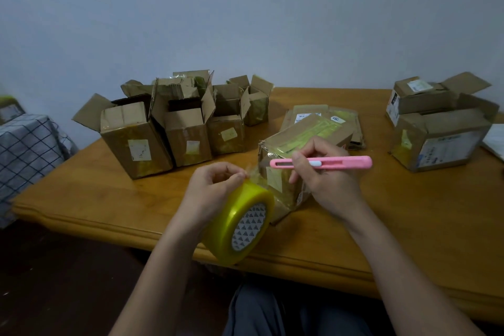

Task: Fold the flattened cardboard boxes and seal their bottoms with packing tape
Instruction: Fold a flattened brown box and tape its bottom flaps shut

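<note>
Pinching the loose tape end, the left hand holds the yellow tape roll over the bench edge. Right hand grips a pink knife against the box lying mid-bench. Labels are too blurry to read. Open boxes crowd the back left.

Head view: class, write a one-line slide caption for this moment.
Left hand holds the tape roll while right hand holds a pink cutter over the box.
</note>
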The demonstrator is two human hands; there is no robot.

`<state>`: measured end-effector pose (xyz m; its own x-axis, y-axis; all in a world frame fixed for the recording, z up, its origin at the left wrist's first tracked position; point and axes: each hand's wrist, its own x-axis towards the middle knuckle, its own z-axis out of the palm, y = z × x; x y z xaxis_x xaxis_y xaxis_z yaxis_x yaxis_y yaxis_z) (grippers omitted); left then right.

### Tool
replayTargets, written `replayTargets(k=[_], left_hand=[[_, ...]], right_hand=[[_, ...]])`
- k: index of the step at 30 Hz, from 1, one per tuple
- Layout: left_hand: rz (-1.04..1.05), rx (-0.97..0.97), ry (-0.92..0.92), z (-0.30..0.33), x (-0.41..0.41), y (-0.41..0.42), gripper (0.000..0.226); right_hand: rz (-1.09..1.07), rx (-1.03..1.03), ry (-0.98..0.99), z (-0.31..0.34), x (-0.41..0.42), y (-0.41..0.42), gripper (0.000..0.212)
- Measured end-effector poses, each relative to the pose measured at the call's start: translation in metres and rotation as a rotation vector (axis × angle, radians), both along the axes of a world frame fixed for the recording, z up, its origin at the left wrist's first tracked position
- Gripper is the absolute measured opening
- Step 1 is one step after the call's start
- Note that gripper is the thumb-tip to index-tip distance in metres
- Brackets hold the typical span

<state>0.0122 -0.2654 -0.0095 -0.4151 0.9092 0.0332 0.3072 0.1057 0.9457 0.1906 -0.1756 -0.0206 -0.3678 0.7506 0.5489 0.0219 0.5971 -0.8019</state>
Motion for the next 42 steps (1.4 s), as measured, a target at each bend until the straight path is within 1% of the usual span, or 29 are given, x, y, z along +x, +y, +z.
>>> replayTargets(k=[3,5,6,7,8,9,11,13,15,16,19,20,21,23,24,25,26,27,29,32,35,36,37,39,40,42], left_hand=[[-0.047,0.01,-0.007,0.001,0.005,-0.002,0.014],[-0.097,0.029,-0.003,0.003,0.011,-0.003,0.014],[-0.124,0.042,0.003,0.005,0.015,-0.004,0.015],[-0.156,0.053,0.012,0.006,0.018,-0.004,0.015],[-0.189,0.062,0.02,0.007,0.023,-0.004,0.015],[-0.222,0.067,0.027,0.008,0.027,-0.003,0.015],[-0.283,0.073,0.031,0.009,0.04,-0.001,0.014],[-0.338,0.076,0.044,0.01,0.054,0.002,0.014],[-0.392,0.077,0.056,0.012,0.071,0.007,0.014],[-0.414,0.073,0.061,0.013,0.08,0.01,0.013],[-0.444,0.049,0.065,0.016,0.106,0.023,0.012],[-0.447,0.039,0.06,0.016,0.114,0.027,0.013],[-0.45,0.034,0.06,0.016,0.122,0.032,0.013],[-0.448,0.041,0.08,0.015,0.138,0.045,0.012],[-0.443,0.047,0.098,0.014,0.146,0.051,0.012],[-0.437,0.051,0.12,0.013,0.153,0.058,0.012],[-0.435,0.051,0.144,0.013,0.159,0.065,0.013],[-0.439,0.049,0.167,0.012,0.164,0.071,0.013],[-0.452,0.055,0.209,0.011,0.173,0.083,0.012],[-0.445,0.081,0.278,0.008,0.18,0.095,0.012],[-0.429,0.101,0.4,0.007,0.187,0.099,0.019],[-0.415,0.13,0.46,0.007,0.189,0.098,0.029],[-0.399,0.166,0.496,0.005,0.189,0.096,0.048],[-0.386,0.224,0.431,-0.002,0.183,0.09,0.098],[-0.404,0.222,0.37,-0.007,0.176,0.088,0.113],[-0.491,0.135,0.285,-0.022,0.163,0.085,0.124]], right_hand=[[-0.045,0.154,0.165,0.001,0.015,-0.007,0.009],[-0.196,0.334,0.179,-0.003,0.034,-0.007,0.004],[-0.298,0.419,0.135,-0.008,0.047,-0.004,0.007],[-0.399,0.478,0.048,-0.014,0.063,0.0,0.012],[-0.484,0.498,-0.088,-0.021,0.08,0.005,0.017],[-0.557,0.475,-0.256,-0.029,0.098,0.011,0.019],[-0.655,0.299,-0.594,-0.046,0.133,0.02,0.02],[-0.716,0.106,-0.813,-0.06,0.163,0.024,0.022],[-0.783,-0.043,-0.91,-0.066,0.185,0.026,0.025],[-0.809,-0.084,-0.936,-0.066,0.195,0.028,0.026],[-0.834,-0.125,-0.998,-0.069,0.217,0.036,0.035],[-0.812,-0.114,-0.959,-0.068,0.22,0.036,0.037],[-0.777,-0.095,-0.85,-0.065,0.221,0.033,0.038],[-0.685,-0.088,-0.459,-0.052,0.213,0.021,0.03],[-0.614,-0.117,-0.278,-0.041,0.204,0.013,0.024],[-0.519,-0.171,-0.155,-0.03,0.193,0.005,0.021],[-0.425,-0.227,-0.088,-0.023,0.182,-0.001,0.025],[-0.356,-0.264,-0.074,-0.019,0.174,-0.004,0.03],[-0.311,-0.272,-0.109,-0.021,0.163,0.0,0.032],[-0.343,-0.297,-0.032,-0.031,0.159,0.013,0.016],[-0.421,-0.221,-0.091,-0.035,0.16,0.022,0.017],[-0.46,-0.189,-0.122,-0.036,0.159,0.025,0.019],[-0.504,-0.175,-0.141,-0.038,0.159,0.027,0.02],[-0.579,-0.205,-0.13,-0.045,0.16,0.034,0.024],[-0.602,-0.245,-0.093,-0.049,0.162,0.036,0.025],[-0.613,-0.377,0.034,-0.057,0.165,0.041,0.028]])
